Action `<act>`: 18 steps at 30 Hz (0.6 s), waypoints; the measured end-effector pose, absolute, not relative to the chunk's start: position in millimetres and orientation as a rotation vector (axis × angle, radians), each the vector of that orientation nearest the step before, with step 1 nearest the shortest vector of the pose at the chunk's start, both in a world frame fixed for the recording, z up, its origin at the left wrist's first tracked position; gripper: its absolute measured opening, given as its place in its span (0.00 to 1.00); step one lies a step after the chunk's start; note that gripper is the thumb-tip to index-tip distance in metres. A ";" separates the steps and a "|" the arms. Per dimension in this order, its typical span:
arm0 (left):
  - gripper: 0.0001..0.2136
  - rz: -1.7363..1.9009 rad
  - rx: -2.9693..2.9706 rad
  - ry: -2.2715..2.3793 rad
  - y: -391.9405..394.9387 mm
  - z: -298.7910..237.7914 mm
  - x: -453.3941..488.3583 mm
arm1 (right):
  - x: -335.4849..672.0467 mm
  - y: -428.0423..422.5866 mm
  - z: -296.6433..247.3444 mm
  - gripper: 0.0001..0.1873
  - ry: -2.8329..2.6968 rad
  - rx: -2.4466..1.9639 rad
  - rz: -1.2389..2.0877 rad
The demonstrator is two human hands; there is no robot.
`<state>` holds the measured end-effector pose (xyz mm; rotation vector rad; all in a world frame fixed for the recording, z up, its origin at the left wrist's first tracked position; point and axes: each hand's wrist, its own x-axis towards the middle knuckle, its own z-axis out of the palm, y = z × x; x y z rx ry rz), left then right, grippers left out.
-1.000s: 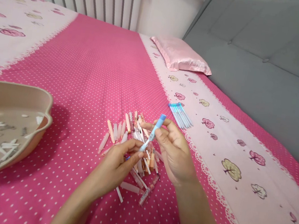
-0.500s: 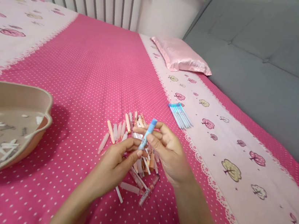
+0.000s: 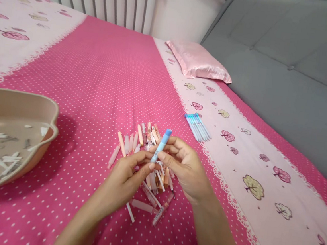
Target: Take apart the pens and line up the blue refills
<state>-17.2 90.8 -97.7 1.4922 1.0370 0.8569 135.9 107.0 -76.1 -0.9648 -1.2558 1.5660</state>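
Note:
A light blue pen (image 3: 161,144) with a blue cap stands nearly upright between my two hands. My right hand (image 3: 185,169) pinches its barrel from the right with curled fingers. My left hand (image 3: 126,176) pinches the pen's lower end from the left. Both hands hover over a loose pile of orange and clear pen parts (image 3: 142,164) lying on the pink dotted bedsheet (image 3: 103,78).
A bundle of several light blue pens (image 3: 198,126) lies on the sheet to the upper right. A beige basin (image 3: 48,113) with white scraps inside sits at the left. A pink pillow (image 3: 197,60) and a grey padded headboard (image 3: 285,70) lie beyond.
The blue pen has slid down between my hands, and less of it shows above my fingers. Both hands have drawn slightly closer together over the pile.

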 end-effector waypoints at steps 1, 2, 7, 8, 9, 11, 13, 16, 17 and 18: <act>0.12 0.850 1.499 1.039 90.7 -97.5 -17.4 | 136.5 106.8 -75.7 0.10 -1.261 -0.965 1.569; 0.12 0.845 1.505 1.041 90.5 -97.4 -17.5 | 137.3 106.6 -75.2 0.10 -1.268 -0.966 1.573; 0.12 0.849 1.510 1.029 89.9 -98.2 -17.5 | 140.2 105.9 -74.0 0.09 -1.322 -0.957 1.570; 0.12 0.851 1.508 1.028 90.0 -98.5 -17.4 | 140.4 106.0 -73.9 0.10 -1.327 -0.953 1.574; 0.12 0.851 1.507 1.028 90.0 -98.8 -17.4 | 140.6 106.1 -73.9 0.10 -1.326 -0.950 1.580; 0.12 0.856 1.500 1.020 89.8 -99.5 -17.6 | 140.7 106.2 -73.7 0.12 -1.319 -0.945 1.598; 0.12 0.868 1.485 0.995 89.3 -100.0 -18.0 | 140.7 106.3 -73.5 0.13 -1.312 -0.940 1.617; 0.12 0.895 1.467 0.945 88.4 -100.4 -18.4 | 140.7 106.3 -73.3 0.13 -1.305 -0.928 1.643; 0.12 0.901 1.465 0.935 88.3 -100.5 -18.4 | 140.5 106.2 -73.2 0.13 -1.298 -0.927 1.647; 0.12 0.906 1.463 0.930 88.3 -100.6 -18.3 | 140.3 106.2 -73.2 0.12 -1.289 -0.930 1.650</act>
